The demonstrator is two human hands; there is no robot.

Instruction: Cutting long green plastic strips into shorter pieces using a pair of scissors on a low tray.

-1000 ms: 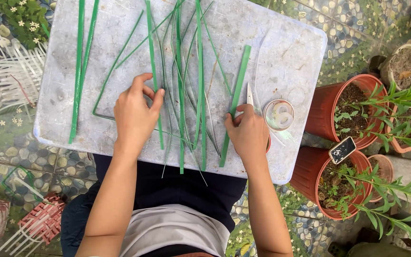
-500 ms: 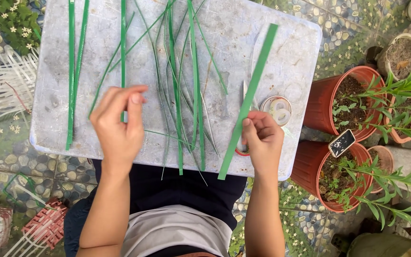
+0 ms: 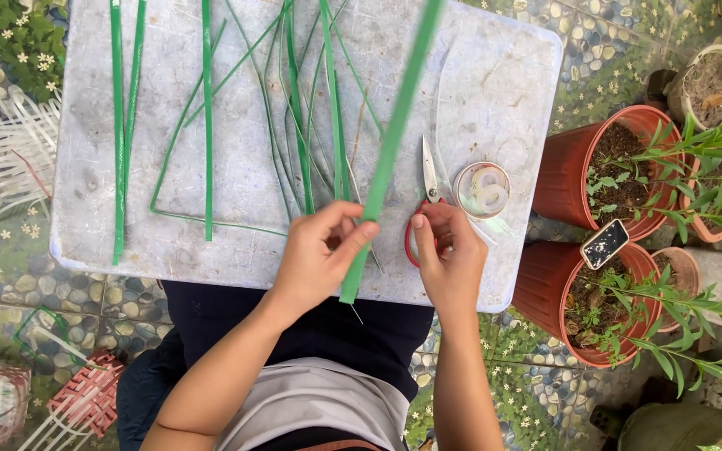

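The left hand pinched 1 broad green leaf strip near its lower end, its length running up-right across the board; the right hand closed on red-handled scissors just right of the strip.

Both bare forearms rise from the bottom of the frame to its centre. The left hand is pinched shut, thumb against fingers; the right hand is curled closed just beside it.

Bare board top-right — free room, strips clutter centre, scissors & tape block rt.
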